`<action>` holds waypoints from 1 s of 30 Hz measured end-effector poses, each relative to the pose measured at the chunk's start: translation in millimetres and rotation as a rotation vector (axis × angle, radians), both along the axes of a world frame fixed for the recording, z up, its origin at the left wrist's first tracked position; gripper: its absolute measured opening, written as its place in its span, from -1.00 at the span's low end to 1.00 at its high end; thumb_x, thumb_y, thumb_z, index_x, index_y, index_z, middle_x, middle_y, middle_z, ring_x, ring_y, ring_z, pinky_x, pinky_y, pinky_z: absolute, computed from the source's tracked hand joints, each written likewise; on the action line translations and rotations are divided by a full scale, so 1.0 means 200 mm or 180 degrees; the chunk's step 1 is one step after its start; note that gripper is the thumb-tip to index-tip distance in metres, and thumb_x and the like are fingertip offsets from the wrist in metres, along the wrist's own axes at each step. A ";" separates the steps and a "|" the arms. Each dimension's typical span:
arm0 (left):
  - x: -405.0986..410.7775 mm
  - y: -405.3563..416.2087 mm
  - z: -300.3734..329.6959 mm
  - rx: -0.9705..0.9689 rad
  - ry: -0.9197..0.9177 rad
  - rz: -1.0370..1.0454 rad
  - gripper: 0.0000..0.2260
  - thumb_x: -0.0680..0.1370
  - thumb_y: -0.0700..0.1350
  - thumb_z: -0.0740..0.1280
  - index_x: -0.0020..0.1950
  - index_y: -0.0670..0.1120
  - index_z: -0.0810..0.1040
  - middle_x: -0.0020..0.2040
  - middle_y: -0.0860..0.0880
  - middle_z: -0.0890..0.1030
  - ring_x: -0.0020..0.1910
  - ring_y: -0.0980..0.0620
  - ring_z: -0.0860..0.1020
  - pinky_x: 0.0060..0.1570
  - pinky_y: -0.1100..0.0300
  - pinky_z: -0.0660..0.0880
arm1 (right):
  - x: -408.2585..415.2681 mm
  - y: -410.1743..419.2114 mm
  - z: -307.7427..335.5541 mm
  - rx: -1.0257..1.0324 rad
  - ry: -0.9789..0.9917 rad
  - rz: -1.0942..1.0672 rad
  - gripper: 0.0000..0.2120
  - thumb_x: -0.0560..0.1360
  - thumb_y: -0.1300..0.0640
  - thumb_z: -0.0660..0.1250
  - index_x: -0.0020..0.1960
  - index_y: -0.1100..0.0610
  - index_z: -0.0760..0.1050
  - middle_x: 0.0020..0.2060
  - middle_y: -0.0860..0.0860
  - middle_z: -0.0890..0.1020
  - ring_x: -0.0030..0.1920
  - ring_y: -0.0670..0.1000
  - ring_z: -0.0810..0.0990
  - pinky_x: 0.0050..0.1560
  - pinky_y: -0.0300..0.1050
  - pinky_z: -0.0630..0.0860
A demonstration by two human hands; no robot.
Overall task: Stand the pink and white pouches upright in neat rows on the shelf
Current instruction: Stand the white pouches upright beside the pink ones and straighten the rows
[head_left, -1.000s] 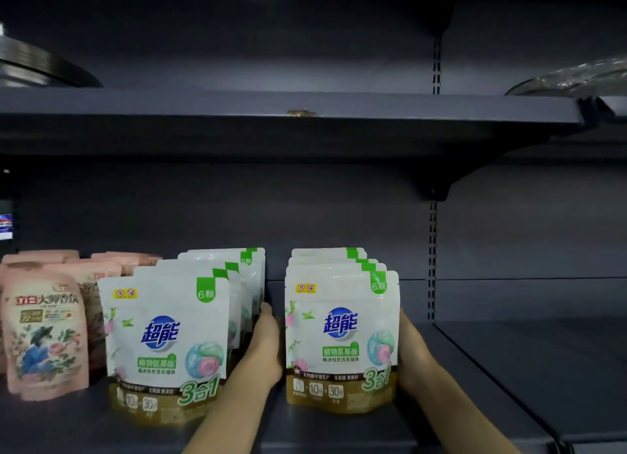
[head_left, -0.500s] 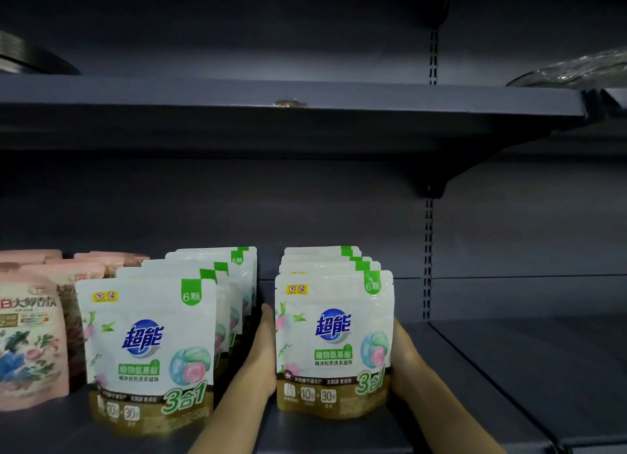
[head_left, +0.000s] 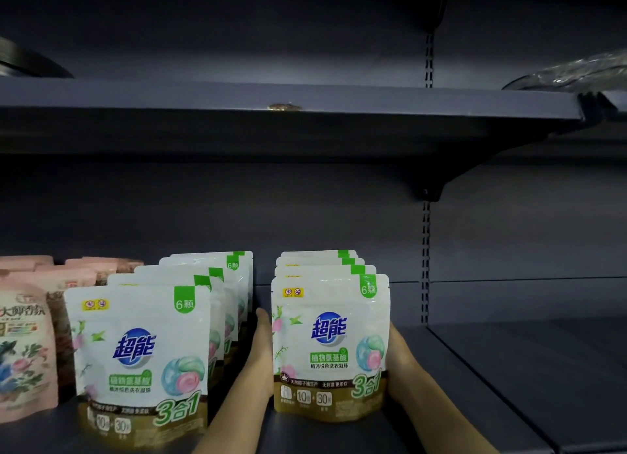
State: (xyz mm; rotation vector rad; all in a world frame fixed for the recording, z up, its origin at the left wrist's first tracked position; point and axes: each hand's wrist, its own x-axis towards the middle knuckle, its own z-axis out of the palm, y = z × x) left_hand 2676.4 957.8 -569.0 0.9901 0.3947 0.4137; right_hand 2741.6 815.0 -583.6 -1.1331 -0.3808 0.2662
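White pouches [head_left: 329,345] are standing upright in a row on the dark shelf [head_left: 492,369], the left hand [head_left: 263,348] and right hand [head_left: 400,362] pressing flat, each grip wide, against its sides. Pink pouches [head_left: 27,345] are standing far left.

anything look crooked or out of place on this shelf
Mostly tidy. The right row of white pouches stands square between the left hand and right hand. The left row of white pouches fans diagonally toward the back right instead of lining up straight. A small brownish mark sits on the upper shelf edge.
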 end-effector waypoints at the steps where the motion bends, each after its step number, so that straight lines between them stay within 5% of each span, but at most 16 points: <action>1: 0.02 0.00 -0.01 -0.0044 -0.0132 0.0061 -0.49 0.66 0.00 -0.08 0.46 -0.33 -0.04 0.43 -0.39 0.00 0.46 -0.35 0.00 0.46 -0.07 -0.05 | 0.03 0.00 -0.01 0.0077 0.0065 0.0169 -0.56 0.50 0.19 0.37 -0.53 0.27 0.58 -0.61 0.13 0.59 -0.60 0.01 0.60 -0.64 -0.26 0.47; 4: 0.01 -0.01 -0.02 -0.0013 -0.0362 -0.0054 -0.52 0.66 0.02 -0.06 0.48 -0.25 0.03 0.43 -0.34 0.07 0.44 -0.37 0.06 0.45 -0.10 0.03 | 0.08 -0.01 -0.04 -0.0010 0.0287 0.0164 -0.63 0.62 0.25 0.09 -0.30 0.30 0.47 -0.59 0.10 0.61 -0.59 0.01 0.60 -0.62 -0.25 0.49; 8: 0.01 0.02 -0.03 0.0012 -0.0152 -0.0171 -0.49 0.66 0.05 -0.08 0.47 -0.29 0.13 0.42 -0.38 0.21 0.40 -0.40 0.21 0.39 -0.11 0.18 | 0.12 -0.01 -0.08 -0.0292 0.0266 -0.0108 -0.73 0.62 0.02 0.09 -0.12 0.09 0.48 -0.27 0.02 0.62 -0.31 0.02 0.59 -0.29 -0.06 0.51; 10: 0.00 0.04 -0.05 0.0097 -0.0132 -0.0189 -0.44 0.63 0.15 -0.10 0.35 -0.22 0.41 0.20 -0.30 0.55 0.15 -0.34 0.49 0.19 -0.09 0.40 | 0.13 -0.02 -0.08 -0.0328 0.0439 -0.0035 -0.63 0.62 -0.04 0.06 -0.09 0.13 0.55 -0.27 0.10 0.69 -0.26 0.08 0.66 -0.17 -0.01 0.59; 12: 0.01 0.08 -0.09 0.0194 -0.0088 -0.0052 -0.44 0.61 0.20 -0.13 0.08 -0.10 0.55 -0.19 -0.17 0.71 -0.08 -0.19 0.57 0.03 -0.01 0.47 | 0.14 -0.03 -0.09 -0.0245 0.0572 0.0078 -0.49 0.62 -0.13 -0.03 0.07 0.18 0.57 -0.14 0.20 0.71 -0.05 0.20 0.67 0.06 0.09 0.56; 15: 0.00 0.11 -0.13 0.0352 0.0031 0.0002 -0.43 0.59 0.24 -0.15 -0.05 -0.03 0.56 -0.16 -0.14 0.68 -0.05 -0.16 0.57 0.18 -0.05 0.45 | 0.16 -0.05 -0.12 -0.0102 0.0634 0.0106 -0.39 0.60 -0.22 -0.12 0.25 0.17 0.49 0.08 0.24 0.65 0.12 0.25 0.60 0.14 0.12 0.51; 22: -0.04 0.03 -0.12 0.0149 -0.0175 -0.0330 -0.41 0.58 0.25 -0.16 -0.07 -0.04 0.57 -0.33 -0.11 0.69 -0.08 -0.15 0.58 0.01 -0.02 0.49 | 0.11 -0.09 -0.13 -0.0367 0.0560 0.0070 -0.39 0.60 -0.22 -0.15 0.36 0.14 0.40 0.19 0.19 0.59 0.16 0.18 0.57 0.06 0.04 0.50; 26: -0.09 0.01 -0.07 0.0350 -0.0226 -0.0124 -0.42 0.58 0.26 -0.17 -0.03 -0.03 0.55 -0.38 -0.07 0.69 -0.15 -0.12 0.58 -0.09 0.05 0.52 | 0.09 -0.11 -0.12 -0.0292 0.0433 -0.0199 -0.32 0.50 -0.36 -0.06 0.48 0.01 0.22 0.44 0.07 0.35 0.41 0.12 0.36 0.43 0.19 0.23; 30: -0.20 -0.07 0.07 0.1118 -0.0219 0.0331 -0.45 0.58 0.25 -0.18 -0.02 0.06 0.57 -0.34 0.09 0.69 -0.20 0.07 0.59 -0.19 0.19 0.54 | -0.03 -0.16 0.11 -0.0074 -0.0400 -0.0931 -0.50 0.62 -0.11 -0.04 0.49 0.07 0.22 0.47 -0.04 0.30 0.47 -0.03 0.23 0.42 -0.13 0.11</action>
